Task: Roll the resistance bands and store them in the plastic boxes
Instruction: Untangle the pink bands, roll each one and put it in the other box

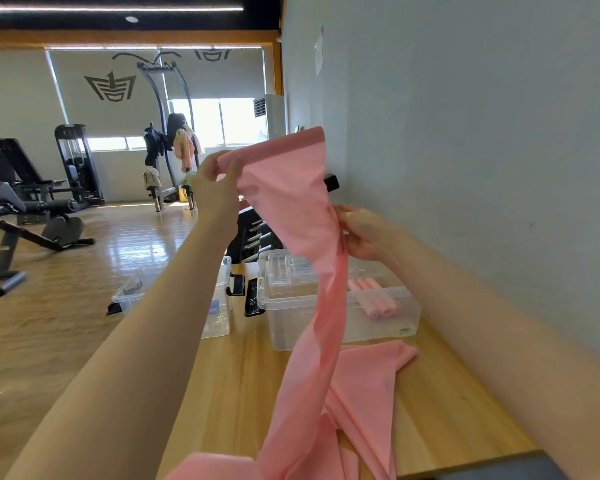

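You are at the start of rolling one band, not yet at storing it. Your left hand (215,181) pinches the top corner of the pink resistance band (291,202) and holds it up high, fingers and thumb closed on the edge. Your right hand (364,233) grips the same band lower down, where the sheet gathers into a narrow bunch. From there the band hangs down toward you, and its loose tail lies in folds on the tabletop (250,393) at the near edge, with one flap spread just in front of the right plastic box (340,306).

That right box stands open against the wall at the far side of the tabletop and already holds several rolled pink bands (374,296). The left plastic box (219,306) stands at the tabletop's left edge, with something purple (214,307) showing inside; I cannot tell what it is.

The band looks twisted and bunched, so the next move, as I judge it, calls for flattening it: spread the top edge to full width between both hands, then begin turning that edge over on itself. Keep the roll tight and even, or it may not fit beside the others.
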